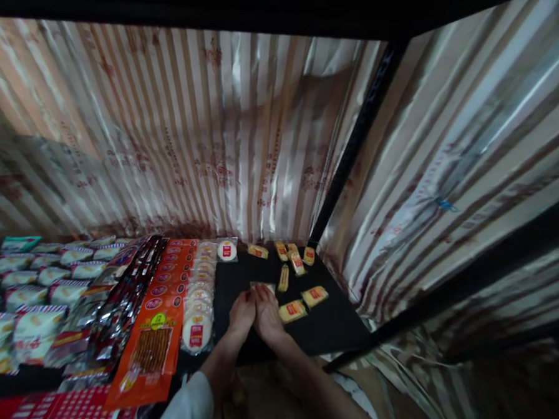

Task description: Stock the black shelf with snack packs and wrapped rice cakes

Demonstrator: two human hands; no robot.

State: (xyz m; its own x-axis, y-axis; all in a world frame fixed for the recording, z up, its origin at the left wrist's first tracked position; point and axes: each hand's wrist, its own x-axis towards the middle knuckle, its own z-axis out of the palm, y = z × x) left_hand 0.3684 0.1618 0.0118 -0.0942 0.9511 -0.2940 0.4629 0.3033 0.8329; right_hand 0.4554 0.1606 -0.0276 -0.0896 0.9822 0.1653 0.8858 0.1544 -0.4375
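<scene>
My left hand [242, 313] and my right hand [267, 314] meet over the black shelf [333, 332], fingers bent together on a small wrapped snack [271, 287]. Only the pale edge of its wrapper shows past my fingers, so its kind is hidden. Right beside my right hand lies a yellow snack packet [292, 311] with a red label. Another yellow packet [315, 295] rests further right, and several more [297, 263] are scattered toward the back corner. To the left runs an overlapping row of round white rice crackers [196, 331] in clear wrappers, with a single rice cracker [226, 250] near the back.
Orange snack packs [150, 347] overlap in a row left of the crackers, followed by dark shiny packs [125, 305] and white snack bags [40, 331]. A red package [60, 415] lies at the front left. Black frame posts [355, 146] and striped plastic sheeting [210, 132] enclose the shelf.
</scene>
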